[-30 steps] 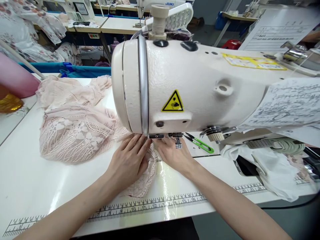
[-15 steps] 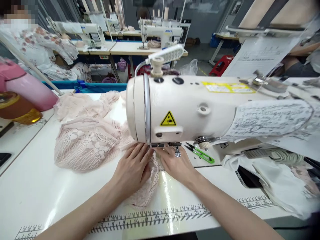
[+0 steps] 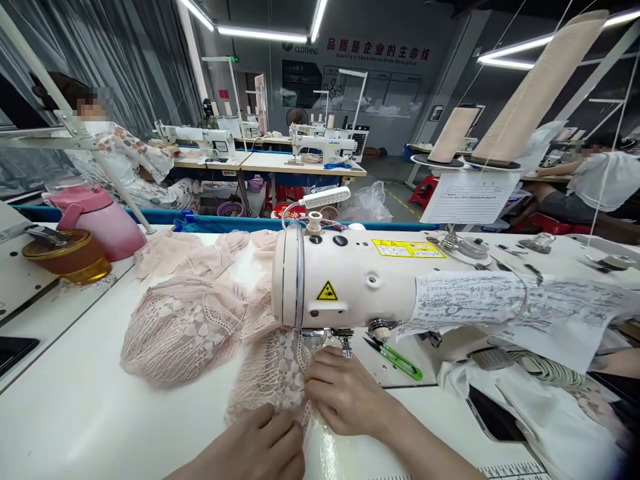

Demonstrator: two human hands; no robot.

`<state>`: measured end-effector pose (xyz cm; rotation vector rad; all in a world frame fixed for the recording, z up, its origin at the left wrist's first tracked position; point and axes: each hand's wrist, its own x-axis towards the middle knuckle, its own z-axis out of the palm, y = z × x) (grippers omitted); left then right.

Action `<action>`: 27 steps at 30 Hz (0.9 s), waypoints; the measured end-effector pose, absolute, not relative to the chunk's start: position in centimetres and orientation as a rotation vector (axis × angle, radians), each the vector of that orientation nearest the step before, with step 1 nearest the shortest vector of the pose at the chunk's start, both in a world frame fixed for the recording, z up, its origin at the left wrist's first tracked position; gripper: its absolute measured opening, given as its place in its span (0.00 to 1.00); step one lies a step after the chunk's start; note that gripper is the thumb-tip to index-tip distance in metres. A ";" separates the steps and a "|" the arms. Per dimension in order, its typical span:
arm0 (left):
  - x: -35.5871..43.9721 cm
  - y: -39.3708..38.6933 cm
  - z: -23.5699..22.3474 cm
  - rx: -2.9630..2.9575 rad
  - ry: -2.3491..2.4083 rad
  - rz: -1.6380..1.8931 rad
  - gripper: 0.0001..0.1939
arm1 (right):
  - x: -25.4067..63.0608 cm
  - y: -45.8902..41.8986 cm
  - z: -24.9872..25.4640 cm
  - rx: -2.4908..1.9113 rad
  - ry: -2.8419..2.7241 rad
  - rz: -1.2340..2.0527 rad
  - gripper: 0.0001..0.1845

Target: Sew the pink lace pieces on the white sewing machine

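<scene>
Pink lace fabric (image 3: 267,373) runs from under the sewing machine head (image 3: 345,273) toward me across the white table. My left hand (image 3: 265,443) has its fingers curled on the fabric's near end, low in the view. Close to the needle area, my right hand (image 3: 345,390) pinches the right edge of the same lace, its fingers bent together. The needle and presser foot are mostly hidden behind the machine head and my right hand. Beside that hand, on the machine bed, lie green-handled thread snips (image 3: 397,359).
More bunched pink lace (image 3: 183,330) lies at left. Behind it stand a pink jug (image 3: 103,217) and an amber cup (image 3: 70,257). White cloth (image 3: 545,400) and a dark phone (image 3: 493,413) lie at right. Two people sit at other stations, left and right.
My left hand has moved from beside the needle area down toward me, and more lace lies exposed. My right hand stays near the machine, fingers now bent. The head view has tilted up.
</scene>
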<state>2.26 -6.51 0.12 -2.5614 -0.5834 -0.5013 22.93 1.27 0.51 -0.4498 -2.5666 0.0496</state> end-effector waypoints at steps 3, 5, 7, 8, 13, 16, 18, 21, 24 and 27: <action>1.7 -7.4 -0.5 -2.481 -0.663 -0.399 0.05 | 23.0 1.4 0.4 -0.443 -2.565 0.106 0.07; 1.3 -8.0 0.0 -2.452 -0.705 -0.447 0.08 | 23.0 1.3 0.3 -0.448 -2.560 0.148 0.07; 1.1 -8.2 1.1 -2.458 -0.800 -0.590 0.11 | 23.0 1.3 0.3 -0.439 -2.549 0.198 0.05; 1.0 -8.1 1.8 -2.489 -0.875 -0.649 0.13 | 23.0 1.2 0.3 -0.428 -2.542 0.220 0.07; 1.2 -6.4 5.1 -2.679 -1.338 -0.751 0.13 | 23.0 1.4 0.2 -0.468 -2.518 0.144 0.12; 1.5 -5.1 6.0 -2.803 -1.483 -0.623 0.06 | 23.1 1.7 0.3 -0.500 -2.495 0.076 0.10; 1.7 -4.3 6.0 -2.935 -1.478 -0.449 0.08 | 23.2 1.8 0.4 -0.497 -2.469 0.052 0.12; 1.9 -3.2 4.8 -3.005 -1.338 -0.367 0.05 | 23.2 1.9 0.4 -0.496 -2.448 0.025 0.11; 2.1 -2.5 3.1 -2.925 -1.197 -0.486 0.08 | 23.2 1.9 0.1 -0.477 -2.451 0.069 0.11; 2.3 -2.2 2.3 -2.776 -1.000 -0.639 0.10 | 23.3 1.9 0.2 -0.448 -2.455 0.182 0.12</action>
